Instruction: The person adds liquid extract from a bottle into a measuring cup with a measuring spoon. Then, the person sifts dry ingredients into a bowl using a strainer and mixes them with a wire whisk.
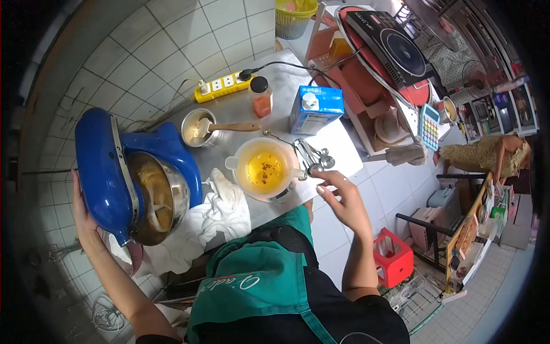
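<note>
My left hand [81,209] rests against the back of the blue stand mixer [109,172], whose steel bowl [163,198] holds pale batter. My right hand [342,198] hovers with fingers apart just right of a clear measuring jug [264,170] of yellow liquid with dark specks. It holds nothing. A bunch of metal measuring spoons [314,157] lies beside the jug, just above my fingertips.
On the steel counter [286,86] stand a blue carton [315,109], a small spice jar [261,96], a metal cup with a wooden spoon [200,127] and a yellow power strip [222,86]. A white cloth [220,212] lies by the mixer. A red stool [393,257] stands on the floor.
</note>
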Available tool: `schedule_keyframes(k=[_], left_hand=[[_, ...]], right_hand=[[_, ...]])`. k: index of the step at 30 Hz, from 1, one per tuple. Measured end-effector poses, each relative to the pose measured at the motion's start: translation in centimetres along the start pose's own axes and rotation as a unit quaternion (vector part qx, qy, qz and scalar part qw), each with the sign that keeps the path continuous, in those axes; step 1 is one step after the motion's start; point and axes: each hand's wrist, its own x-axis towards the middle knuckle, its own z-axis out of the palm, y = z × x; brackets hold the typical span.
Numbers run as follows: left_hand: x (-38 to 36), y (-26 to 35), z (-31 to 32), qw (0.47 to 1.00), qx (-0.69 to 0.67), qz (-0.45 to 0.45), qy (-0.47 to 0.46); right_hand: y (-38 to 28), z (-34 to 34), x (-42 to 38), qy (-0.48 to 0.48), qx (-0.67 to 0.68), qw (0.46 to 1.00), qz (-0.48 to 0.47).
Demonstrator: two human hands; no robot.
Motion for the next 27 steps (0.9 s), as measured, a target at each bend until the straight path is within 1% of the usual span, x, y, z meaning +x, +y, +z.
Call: schedule_keyframes(k=[3,6,7,8,9,11,12,13,15,18,19,22,23,26,27], left_hand=[[0.1,-0.2,-2.0,0.998,-0.045,-0.047,0.009],[2.2,-0.7,-4.6,0.997,-0.009,-0.02,0.068],[5.5,-0.9,-8.4,0.999,-0.007,0.009,0.047],[7.7,-1.0,-9.6,0.998,-0.003,0.036,0.049],[9.8,-1.3,-9.7,0.996,-0.004,0.064,0.056],[13.2,-1.4,-9.3,0.994,-0.019,0.095,0.055],[14.4,-1.6,-9.0,0.993,-0.026,0.103,0.048],[15.5,-1.8,-8.7,0.993,-0.032,0.108,0.039],[17.0,-2.0,-8.1,0.993,-0.038,0.113,0.024],[18.4,-2.5,-7.5,0.992,-0.046,0.119,0.012],[18.7,-2.7,-7.3,0.991,-0.048,0.122,0.01],[19.1,-2.9,-6.8,0.988,-0.055,0.142,0.005],[19.1,-2.8,-6.7,0.987,-0.057,0.149,0.003],[18.1,-3.1,-6.9,0.982,-0.062,0.179,0.013],[17.6,-2.7,-6.8,0.979,-0.058,0.194,0.019]], right_hand=[[-0.8,1.1,0.9,0.018,-0.02,1.0,-0.011],[-1.3,1.2,1.5,0.029,-0.032,0.999,-0.029],[-1.0,1.0,1.6,0.03,-0.037,0.998,-0.033],[-0.8,0.8,1.7,0.035,-0.04,0.998,-0.036],[-0.8,0.8,1.8,0.033,-0.021,0.999,-0.019],[-1.2,1.2,2.3,0.007,-0.041,0.999,-0.008],[-1.3,1.2,2.2,-0.005,-0.054,0.999,0.001],[-1.1,2.2,2.1,0.01,-0.016,1.0,0.002],[-1.2,3.6,2.0,0.008,0.0,1.0,0.019],[1.2,5.5,2.6,-0.009,0.018,0.999,0.047],[1.1,5.6,2.7,-0.007,0.054,0.998,0.02],[2.1,6.3,1.8,0.053,0.061,0.997,-0.014],[2.3,5.5,1.0,0.012,0.088,0.994,0.069],[2.7,3.2,-1.9,0.074,0.271,0.952,0.125],[3.2,1.9,-2.9,0.079,0.265,0.95,0.147]])
